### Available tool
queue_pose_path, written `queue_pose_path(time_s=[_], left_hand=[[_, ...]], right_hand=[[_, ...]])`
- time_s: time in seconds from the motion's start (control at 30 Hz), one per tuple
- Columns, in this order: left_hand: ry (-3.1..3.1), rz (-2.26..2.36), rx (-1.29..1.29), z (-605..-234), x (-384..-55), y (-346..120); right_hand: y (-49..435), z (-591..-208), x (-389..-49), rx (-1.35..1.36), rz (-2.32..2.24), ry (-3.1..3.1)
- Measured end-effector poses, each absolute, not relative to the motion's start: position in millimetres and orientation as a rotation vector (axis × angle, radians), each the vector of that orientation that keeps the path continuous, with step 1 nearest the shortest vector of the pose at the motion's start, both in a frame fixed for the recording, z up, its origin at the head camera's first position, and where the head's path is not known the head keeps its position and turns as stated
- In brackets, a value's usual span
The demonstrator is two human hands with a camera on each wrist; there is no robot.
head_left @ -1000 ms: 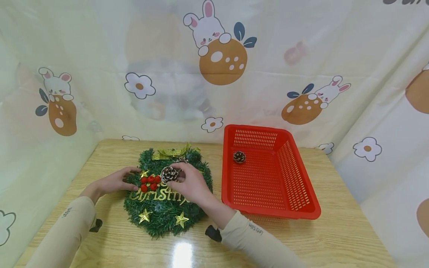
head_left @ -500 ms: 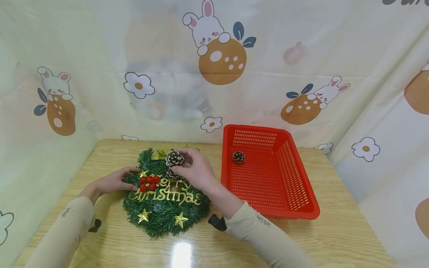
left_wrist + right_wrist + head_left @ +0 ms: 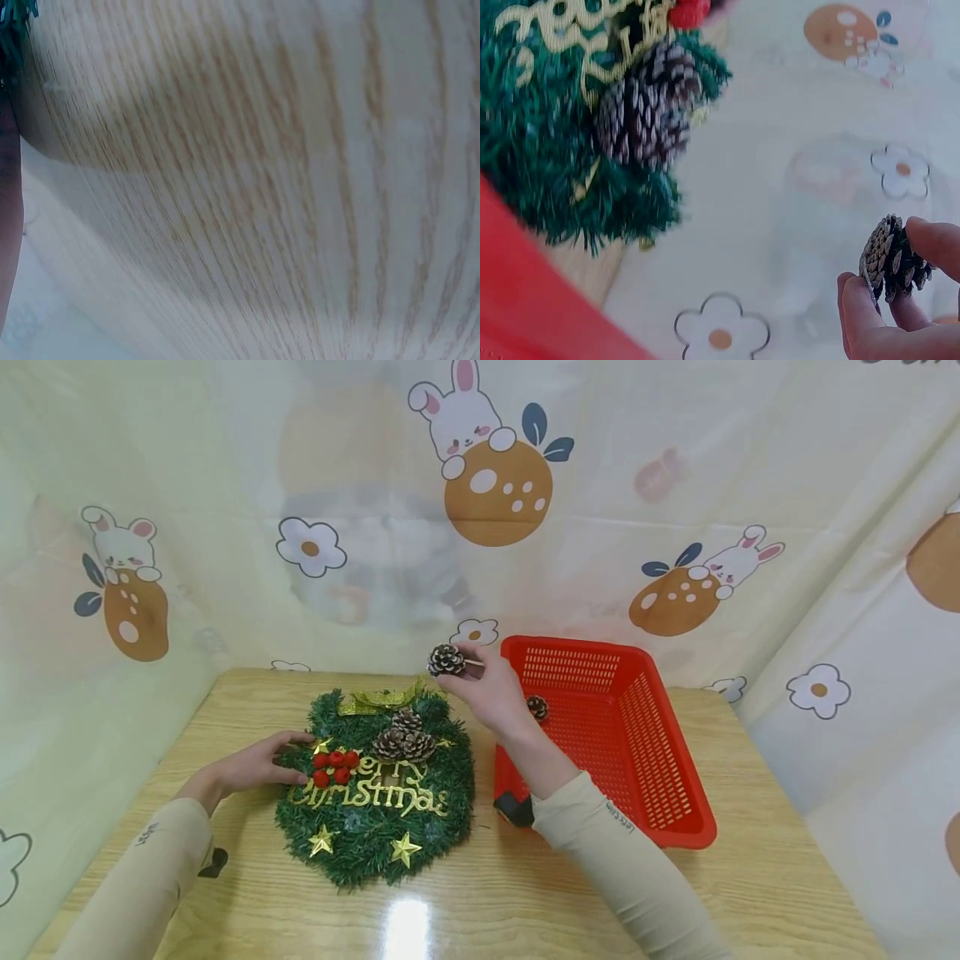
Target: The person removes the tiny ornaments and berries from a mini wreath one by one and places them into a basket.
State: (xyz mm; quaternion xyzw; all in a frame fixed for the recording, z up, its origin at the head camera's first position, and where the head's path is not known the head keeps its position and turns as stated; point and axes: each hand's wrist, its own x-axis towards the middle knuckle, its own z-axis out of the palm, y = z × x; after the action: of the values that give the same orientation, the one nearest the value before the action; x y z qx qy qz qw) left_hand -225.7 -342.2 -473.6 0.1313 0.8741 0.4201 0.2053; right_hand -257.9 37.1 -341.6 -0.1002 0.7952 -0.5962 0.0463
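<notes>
My right hand (image 3: pixel 491 689) pinches a brown pine cone (image 3: pixel 446 660) with white-tipped scales between thumb and fingers. It is held up in the air, between the wreath and the red basket; the right wrist view shows the same pine cone (image 3: pixel 892 259) at the fingertips. A green Christmas wreath (image 3: pixel 360 860) lies on the table with gold "Merry Christmas" lettering, gold stars, a gold ribbon bow and red berries (image 3: pixel 336 768). Three pine cones (image 3: pixel 405 742) sit clustered on its upper right. At the wreath's left edge rests my left hand (image 3: pixel 251 767), fingers and thumb spread apart against the greenery.
A red plastic basket (image 3: pixel 678 760) stands to the right of the wreath, partly covered by my right forearm. Inside it, near the left wall, lies another pine cone (image 3: pixel 537 707). A patterned curtain (image 3: pixel 375 593) hangs behind the wooden table (image 3: pixel 480 910).
My right hand has lifted the pine cone from over the wreath, up and to the right toward the basket. The wreath's pine cones now show uncovered. My left hand has stayed put.
</notes>
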Motion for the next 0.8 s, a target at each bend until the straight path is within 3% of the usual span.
queue_pose_path(time_s=[0.8], left_hand=[[2.448,1.160,0.368,-471.9,-224.3,-341.4]], right_hand=[[117.3,-364.3,-319.3,0.117,-1.835,2.489]])
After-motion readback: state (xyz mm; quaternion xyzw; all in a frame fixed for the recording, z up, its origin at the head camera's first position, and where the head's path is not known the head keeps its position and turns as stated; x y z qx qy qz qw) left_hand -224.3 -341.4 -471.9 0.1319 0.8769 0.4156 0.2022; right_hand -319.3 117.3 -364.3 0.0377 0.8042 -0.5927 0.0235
